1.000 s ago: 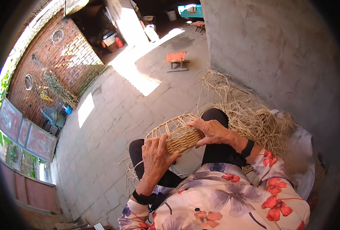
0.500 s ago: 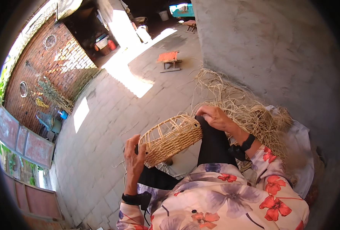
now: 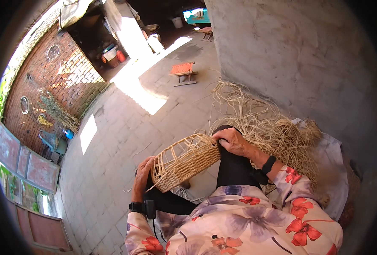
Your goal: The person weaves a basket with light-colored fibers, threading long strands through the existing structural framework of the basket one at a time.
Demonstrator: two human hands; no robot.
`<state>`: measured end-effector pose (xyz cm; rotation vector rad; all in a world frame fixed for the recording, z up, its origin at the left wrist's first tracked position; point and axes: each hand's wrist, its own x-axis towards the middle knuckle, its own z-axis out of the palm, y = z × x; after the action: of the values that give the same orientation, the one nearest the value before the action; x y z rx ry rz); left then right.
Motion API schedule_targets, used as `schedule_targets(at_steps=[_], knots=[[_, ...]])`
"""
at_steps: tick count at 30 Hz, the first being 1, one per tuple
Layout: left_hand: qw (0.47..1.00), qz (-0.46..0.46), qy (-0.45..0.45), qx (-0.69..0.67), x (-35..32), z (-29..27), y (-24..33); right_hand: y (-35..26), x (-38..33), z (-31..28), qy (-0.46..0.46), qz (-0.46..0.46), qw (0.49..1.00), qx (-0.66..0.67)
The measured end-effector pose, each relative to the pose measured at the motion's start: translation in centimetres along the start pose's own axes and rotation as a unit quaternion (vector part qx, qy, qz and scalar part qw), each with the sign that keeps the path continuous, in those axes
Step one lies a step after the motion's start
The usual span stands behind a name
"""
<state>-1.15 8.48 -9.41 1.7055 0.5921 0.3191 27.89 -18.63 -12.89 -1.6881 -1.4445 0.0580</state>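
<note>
A long straw-coloured basket (image 3: 188, 166), woven from twisted cord, rests across my knees. Its lower side is densely woven, while the upper part is an open frame with gaps. At its left end my left hand (image 3: 142, 172) grips the edge, fingers over the rim; a loose cord end sticks out just below it. My right hand (image 3: 232, 141) holds the right end, with its fingers bent against the corner and the thumb tucked in. The fingertips of both hands are partly hidden. Straps with small dark devices sit on both wrists.
A large tangled heap of straw cord (image 3: 277, 131) lies on a pale cloth (image 3: 333, 170) to my right, beside a grey wall (image 3: 299, 55). Ahead stands a low stool with an orange seat (image 3: 182, 69). Metal panels (image 3: 27, 157) and a brick wall (image 3: 48, 80) are on the left.
My left hand has closed in on the basket's left end, where its fingers were raised before. The basket has turned slightly and sits a little further left and lower; my right hand has lowered with it.
</note>
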Motion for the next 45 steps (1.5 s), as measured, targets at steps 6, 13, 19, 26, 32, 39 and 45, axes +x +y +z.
schedule_targets(at_steps=[6, 13, 19, 26, 32, 39, 45], knots=[[0.999, -0.029, -0.016, 0.0, 0.1, -0.6, 0.3, -0.1, -1.0, 0.7, -0.008, -0.034, 0.998, -0.042], [0.997, -0.008, -0.053, -0.056, 0.7, -0.1, 0.8, -0.5, -0.6, -1.6, -0.071, 0.028, 0.997, 0.004], [0.992, 0.002, -0.073, 0.105, 2.5, 3.4, 7.2, -2.2, -0.1, -2.7, -0.163, -0.022, 0.981, -0.099], [0.983, -0.017, -0.059, 0.173, 5.3, 4.7, 7.0, -1.8, 0.7, -2.0, -0.118, 0.09, 0.988, 0.048], [0.981, 0.01, 0.017, 0.193, 5.7, 6.0, 6.3, -1.8, 1.9, -1.6, -0.061, 0.113, 0.991, 0.029], [0.998, -0.008, 0.019, 0.052, 5.7, 5.4, 3.3, -6.6, 2.1, -1.3, 0.035, 0.017, 0.993, 0.111], [0.997, -0.005, 0.017, 0.076, 5.4, 5.4, 4.0, -8.7, 2.2, 0.0, -0.051, -0.083, 0.995, 0.021]])
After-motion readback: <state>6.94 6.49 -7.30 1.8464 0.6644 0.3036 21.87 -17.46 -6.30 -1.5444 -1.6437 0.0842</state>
